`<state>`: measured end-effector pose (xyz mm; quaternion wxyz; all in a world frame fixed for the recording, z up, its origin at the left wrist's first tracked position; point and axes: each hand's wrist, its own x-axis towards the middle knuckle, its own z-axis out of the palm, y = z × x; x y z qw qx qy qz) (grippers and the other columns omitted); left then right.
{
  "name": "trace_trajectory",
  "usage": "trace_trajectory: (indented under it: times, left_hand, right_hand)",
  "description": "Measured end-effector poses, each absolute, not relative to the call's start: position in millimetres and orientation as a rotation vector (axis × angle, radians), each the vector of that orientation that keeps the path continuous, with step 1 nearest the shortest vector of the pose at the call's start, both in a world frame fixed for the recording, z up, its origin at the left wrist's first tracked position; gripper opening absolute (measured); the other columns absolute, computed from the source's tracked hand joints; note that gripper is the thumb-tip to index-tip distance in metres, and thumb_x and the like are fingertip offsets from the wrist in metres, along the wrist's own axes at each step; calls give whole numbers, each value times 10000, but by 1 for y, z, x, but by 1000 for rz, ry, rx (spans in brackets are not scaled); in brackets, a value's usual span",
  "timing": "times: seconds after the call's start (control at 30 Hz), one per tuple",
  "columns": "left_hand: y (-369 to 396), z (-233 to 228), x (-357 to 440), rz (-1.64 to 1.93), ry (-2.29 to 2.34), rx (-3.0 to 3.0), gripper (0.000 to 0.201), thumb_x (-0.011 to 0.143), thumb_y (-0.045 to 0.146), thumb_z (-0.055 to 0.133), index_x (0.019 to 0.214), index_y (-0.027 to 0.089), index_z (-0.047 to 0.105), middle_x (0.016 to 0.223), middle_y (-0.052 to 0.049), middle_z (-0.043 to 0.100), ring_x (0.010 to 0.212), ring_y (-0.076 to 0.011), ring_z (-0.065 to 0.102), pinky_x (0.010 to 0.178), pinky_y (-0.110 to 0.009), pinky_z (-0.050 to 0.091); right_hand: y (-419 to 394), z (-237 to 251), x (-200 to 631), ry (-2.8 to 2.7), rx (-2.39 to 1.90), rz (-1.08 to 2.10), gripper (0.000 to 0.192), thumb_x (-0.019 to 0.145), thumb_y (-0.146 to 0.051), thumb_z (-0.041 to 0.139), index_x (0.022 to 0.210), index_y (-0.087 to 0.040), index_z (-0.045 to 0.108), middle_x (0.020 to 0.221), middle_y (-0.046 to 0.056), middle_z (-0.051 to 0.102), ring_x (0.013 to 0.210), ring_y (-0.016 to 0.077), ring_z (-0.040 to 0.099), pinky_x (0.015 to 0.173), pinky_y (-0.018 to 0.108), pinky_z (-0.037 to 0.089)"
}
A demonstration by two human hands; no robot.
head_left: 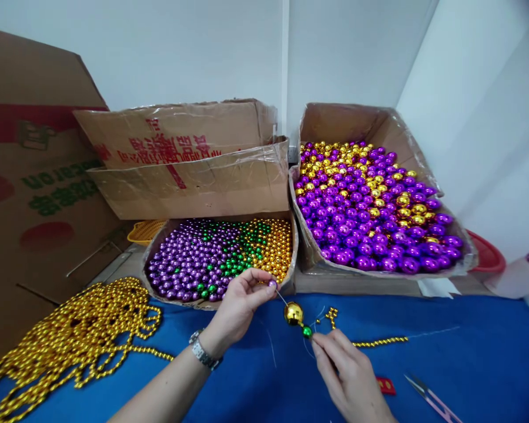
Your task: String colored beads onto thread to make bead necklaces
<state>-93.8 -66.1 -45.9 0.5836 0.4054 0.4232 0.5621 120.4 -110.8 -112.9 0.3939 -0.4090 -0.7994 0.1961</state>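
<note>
My left hand (pixel 242 302) pinches a small purple bead (pixel 272 284) at the upper end of a thin needle or thread. On that thread sit a large gold ball (pixel 293 313) and a small green bead (pixel 307 332). My right hand (pixel 348 373) grips the thread just below the green bead. A short strand of small gold beads (pixel 370 341) trails from there to the right across the blue cloth (pixel 467 352). Both hands hover above the cloth in front of the small-bead box (pixel 291 258).
The near box holds small purple, green and gold beads. A larger box (pixel 308 247) at right holds big purple and gold balls. A pile of gold bead strings (pixel 74 335) lies at left, scissors (pixel 432 399) at lower right. Cardboard cartons (pixel 189 158) stand behind.
</note>
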Motion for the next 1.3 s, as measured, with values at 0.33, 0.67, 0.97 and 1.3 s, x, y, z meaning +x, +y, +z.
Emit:
trace_trajectory:
  times: [0.33, 0.67, 0.97, 1.3]
  left_hand:
    - [-89, -48, -92, 1124, 1069, 1171, 292, 790, 280, 668, 1052, 160, 623, 1073, -102, 654, 996, -214, 598, 872, -323, 472]
    - [-99, -50, -90, 1057, 1050, 1215, 196, 806, 298, 645, 915, 137, 666, 906, -80, 682, 830, -178, 610, 759, -278, 488]
    - [-102, -43, -100, 1062, 1171, 1385, 185, 830, 311, 602, 888, 150, 672, 900, -71, 665, 837, -187, 598, 764, -278, 467]
    - [-114, -96, -93, 1117, 1407, 1183, 205, 783, 346, 629, 759, 145, 659, 689, -31, 638, 617, -146, 546, 573, -236, 418]
  right_hand:
    - [-110, -124, 118, -2009, -1055, 622, 192, 958, -247, 405, 949, -204, 591, 823, 46, 620, 738, 153, 625, 647, 211, 490]
    - [-115, -141, 107, -1935, -1111, 693, 306, 927, -279, 452, 1223, -201, 457, 794, 11, 630, 683, 133, 641, 637, 194, 519]
    - [-116, -130, 103, -2018, -1060, 685, 328, 913, -187, 434, 1240, -180, 456, 879, 45, 632, 792, 142, 639, 731, 222, 520]
    - [-108, -149, 119, -2320, -1059, 478, 427, 868, -73, 361, 1261, -183, 487, 973, 84, 636, 882, 178, 637, 761, 287, 544]
